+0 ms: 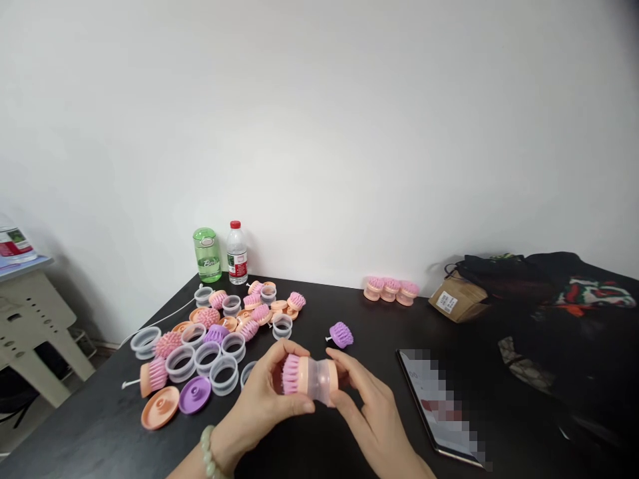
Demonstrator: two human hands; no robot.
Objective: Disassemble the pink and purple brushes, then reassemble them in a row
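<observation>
Above the table I hold a scrubbing brush (315,380) on its side, with pink bristles, peach collar, clear waisted ring and peach base. My left hand (262,396) is closed round the bristle end, thumb along the collar. At the base end, my right hand (367,406) grips with thumb and fingers. Beyond them lies a loose purple bristle head (341,334) with a white stem. To the left are several clear rings (223,374), pink bristle heads (168,344), a peach base disc (160,407) and a purple base disc (195,394).
Three assembled pink brushes (390,290) stand in a row by the wall. A green bottle (207,256) and a red-capped water bottle (237,254) stand at the back left. Right of my hands are a tablet (439,406), a brown paper bag (458,299) and dark cloth (574,359).
</observation>
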